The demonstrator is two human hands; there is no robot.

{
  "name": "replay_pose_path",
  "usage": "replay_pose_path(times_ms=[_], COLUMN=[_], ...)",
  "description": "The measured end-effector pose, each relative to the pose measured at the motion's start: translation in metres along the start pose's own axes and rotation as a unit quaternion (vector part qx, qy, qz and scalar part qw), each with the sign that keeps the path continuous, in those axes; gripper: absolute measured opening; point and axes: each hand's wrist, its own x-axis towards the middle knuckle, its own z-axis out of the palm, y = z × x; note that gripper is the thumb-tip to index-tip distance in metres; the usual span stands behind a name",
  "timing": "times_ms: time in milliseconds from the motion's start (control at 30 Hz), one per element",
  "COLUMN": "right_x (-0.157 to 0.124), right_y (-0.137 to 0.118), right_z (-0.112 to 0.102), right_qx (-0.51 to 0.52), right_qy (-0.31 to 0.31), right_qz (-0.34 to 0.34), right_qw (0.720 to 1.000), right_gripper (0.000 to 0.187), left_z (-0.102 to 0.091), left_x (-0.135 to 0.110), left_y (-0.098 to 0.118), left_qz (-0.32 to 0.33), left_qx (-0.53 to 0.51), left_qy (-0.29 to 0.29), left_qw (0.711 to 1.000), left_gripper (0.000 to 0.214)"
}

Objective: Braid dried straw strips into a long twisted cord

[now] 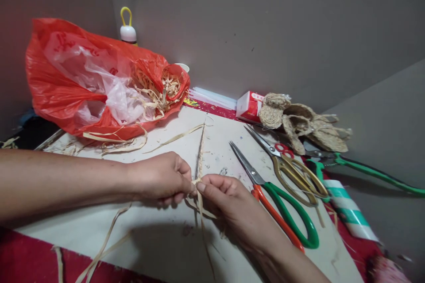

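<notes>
A thin braid of pale straw strips (199, 159) runs away from me over the white board (159, 239). At its near end my left hand (166, 177) and my right hand (222, 190) meet, each with fingertips pinched on the strips. Loose strip ends (203, 225) hang below the fingers toward me. Part of the strips is hidden behind my fingers. Just right of my right hand lie scissors with one orange and one green handle (292, 212). Beyond them are gold-handled scissors (295, 172).
A red plastic bag (49, 84) of straw strips stands at back left, a yellow-looped bottle (128, 33) behind it. At right are woven straw pieces (302, 124), a red-and-white box (248, 106), green-handled pliers (365, 170) and a green-striped roll (350, 212). Walls close the back.
</notes>
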Motion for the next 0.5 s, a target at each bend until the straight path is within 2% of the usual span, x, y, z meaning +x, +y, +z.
replay_pose_path(times_ms=[133, 233, 300, 433, 500], right_x=[0.000, -0.001, -0.001, -0.001, -0.001], right_y=[-0.004, -0.007, -0.008, -0.008, -0.007], right_z=[0.000, 0.000, -0.001, -0.004, -0.005], right_qx=[-0.003, 0.005, 0.005, -0.018, -0.035], right_qy=[-0.001, -0.008, -0.011, -0.006, -0.003], right_qz=[0.012, 0.017, 0.018, 0.023, 0.024], right_qw=[1.000, 1.000, 1.000, 1.000, 0.999], right_gripper=[0.033, 0.032, 0.029, 0.027, 0.028], left_z=[-0.008, -0.011, -0.012, -0.020, -0.030], left_x=[0.001, -0.002, -0.006, -0.014, -0.018], left_y=[-0.005, -0.001, 0.005, 0.013, 0.016], left_qz=[0.110, 0.141, 0.122, 0.053, 0.031], left_qx=[0.130, 0.180, 0.170, 0.078, 0.103], left_qy=[0.056, 0.063, 0.045, -0.025, -0.047], left_qw=[0.984, 0.972, 0.977, 0.995, 0.993], left_gripper=[0.017, 0.016, 0.016, 0.020, 0.021])
